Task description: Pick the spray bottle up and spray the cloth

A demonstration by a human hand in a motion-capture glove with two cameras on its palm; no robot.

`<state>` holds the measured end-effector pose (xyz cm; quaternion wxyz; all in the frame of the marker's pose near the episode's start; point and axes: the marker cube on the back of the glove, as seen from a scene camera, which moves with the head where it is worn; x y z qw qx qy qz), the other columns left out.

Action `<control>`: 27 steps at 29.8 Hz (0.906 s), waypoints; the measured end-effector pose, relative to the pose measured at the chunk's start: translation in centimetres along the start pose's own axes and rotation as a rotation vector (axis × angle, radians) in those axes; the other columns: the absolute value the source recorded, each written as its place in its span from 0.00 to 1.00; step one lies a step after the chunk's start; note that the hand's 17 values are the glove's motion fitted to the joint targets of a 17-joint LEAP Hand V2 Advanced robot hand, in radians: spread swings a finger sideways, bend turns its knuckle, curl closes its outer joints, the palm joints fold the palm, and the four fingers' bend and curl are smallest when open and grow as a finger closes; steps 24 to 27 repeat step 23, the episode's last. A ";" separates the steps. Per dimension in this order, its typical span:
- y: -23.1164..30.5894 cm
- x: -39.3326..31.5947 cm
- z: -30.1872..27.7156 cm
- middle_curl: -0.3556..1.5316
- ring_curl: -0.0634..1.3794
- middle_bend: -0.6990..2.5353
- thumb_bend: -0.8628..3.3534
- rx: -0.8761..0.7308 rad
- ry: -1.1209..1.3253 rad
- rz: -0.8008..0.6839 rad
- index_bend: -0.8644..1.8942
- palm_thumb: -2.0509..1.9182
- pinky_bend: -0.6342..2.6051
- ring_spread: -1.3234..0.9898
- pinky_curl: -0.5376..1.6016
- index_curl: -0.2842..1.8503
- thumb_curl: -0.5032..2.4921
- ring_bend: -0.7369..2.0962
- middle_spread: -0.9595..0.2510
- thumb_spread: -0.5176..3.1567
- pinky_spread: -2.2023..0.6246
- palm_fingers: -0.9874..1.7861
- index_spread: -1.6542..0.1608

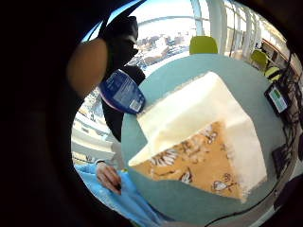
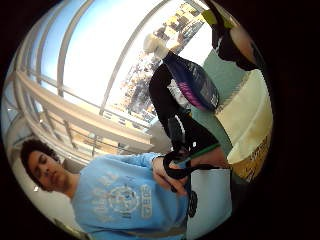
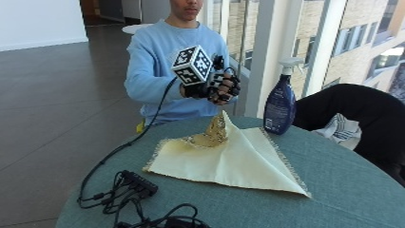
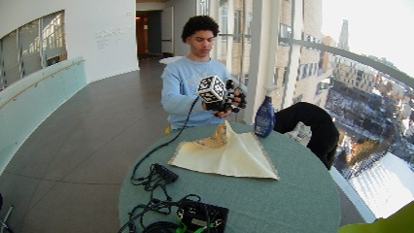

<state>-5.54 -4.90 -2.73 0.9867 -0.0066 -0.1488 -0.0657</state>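
On the tabletop (image 3: 354, 190), the cream cloth (image 3: 227, 164) lies mid-surface, one patterned corner peaked up. At the far edge stands the spray bottle (image 3: 280, 102), untouched. Above the far edge hovers the right hand (image 3: 218, 88), fingers loosely curled, holding nothing. The reach seems yet to begin: next, cross to the bottle and grip its neck.

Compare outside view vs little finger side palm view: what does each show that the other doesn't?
Only the outside view: the gloved right hand raised above the table, apart from the bottle, and the spray bottle's white trigger head. Only the palm view: the orange patterned underside of the cloth spread flat. Both: spray bottle, cloth, round teal table.
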 end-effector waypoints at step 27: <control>14.8 9.9 -5.3 0.43 0.28 0.33 0.20 0.018 0.080 0.206 0.39 0.71 0.23 0.55 0.32 0.34 0.32 0.34 0.73 0.43 0.86 0.65 0.74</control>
